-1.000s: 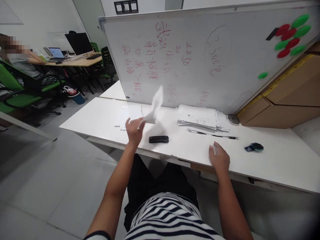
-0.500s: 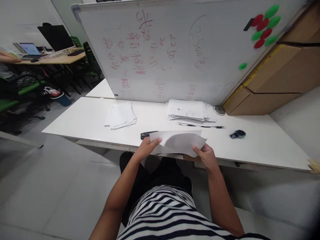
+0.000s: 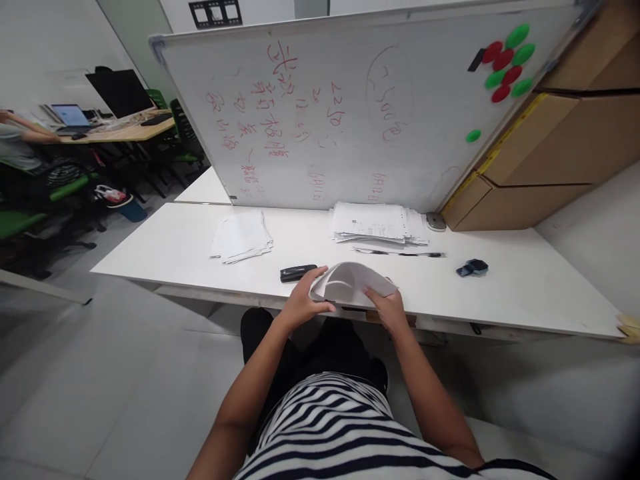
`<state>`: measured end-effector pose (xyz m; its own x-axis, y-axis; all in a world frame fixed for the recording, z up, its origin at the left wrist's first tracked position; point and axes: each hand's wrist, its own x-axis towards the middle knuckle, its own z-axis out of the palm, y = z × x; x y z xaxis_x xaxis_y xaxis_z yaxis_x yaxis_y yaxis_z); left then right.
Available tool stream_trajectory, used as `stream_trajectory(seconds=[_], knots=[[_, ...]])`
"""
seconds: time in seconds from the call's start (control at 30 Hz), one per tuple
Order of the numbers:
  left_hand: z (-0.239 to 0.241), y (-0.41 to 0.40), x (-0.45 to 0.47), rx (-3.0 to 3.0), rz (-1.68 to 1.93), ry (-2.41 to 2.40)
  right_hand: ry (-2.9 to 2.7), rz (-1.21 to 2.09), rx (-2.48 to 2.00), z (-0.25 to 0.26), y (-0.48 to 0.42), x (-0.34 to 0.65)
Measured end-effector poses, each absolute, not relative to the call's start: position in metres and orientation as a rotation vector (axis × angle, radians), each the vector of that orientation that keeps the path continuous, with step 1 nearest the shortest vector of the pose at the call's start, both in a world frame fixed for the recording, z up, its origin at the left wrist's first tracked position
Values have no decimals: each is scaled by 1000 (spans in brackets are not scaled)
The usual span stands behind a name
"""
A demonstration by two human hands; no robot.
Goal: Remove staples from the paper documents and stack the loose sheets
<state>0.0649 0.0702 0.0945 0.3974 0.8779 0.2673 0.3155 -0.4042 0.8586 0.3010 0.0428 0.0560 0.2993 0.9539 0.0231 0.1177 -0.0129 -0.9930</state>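
White paper sheets (image 3: 353,277) are held up at the table's front edge, bowed upward in an arch. My left hand (image 3: 300,301) cups their left edge, its thumb and fingers apart around the paper. At the right end, my right hand (image 3: 389,308) pinches the sheets, thumb on the near face. The exact number of sheets cannot be made out. A black stapler-like object (image 3: 296,273) lies on the table just beside my left fingers.
On the white table (image 3: 165,247) lie a loose paper stack (image 3: 243,237), a thicker stack (image 3: 370,222), a thin black-and-clear strip (image 3: 400,253) and a dark watch-like object (image 3: 473,268). A whiteboard (image 3: 300,133) stands behind, with cardboard boxes (image 3: 560,140) at right. Another person's arm (image 3: 40,135) shows far left.
The paper has gone from nearly flat to strongly arched. My right hand has moved left, closer to my left hand, whose thumb has slipped from the paper's front to below it.
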Motion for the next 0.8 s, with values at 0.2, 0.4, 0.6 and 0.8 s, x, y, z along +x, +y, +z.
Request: stream_trajectory(seconds=[0.2, 0.4, 0.6, 0.8], knots=[[95, 69, 70, 1988, 1012, 1122, -1187, 803, -1534, 60, 35, 289], [85, 69, 68, 1947, 1050, 1168, -1105, 699, -1663, 47, 27, 286], [80, 70, 67, 2125, 1190, 1103, -1128, 636, -1699, 35, 21, 295], [75, 72, 73, 2210, 1229, 1237, -1197, 620, -1723, 26, 14, 296]])
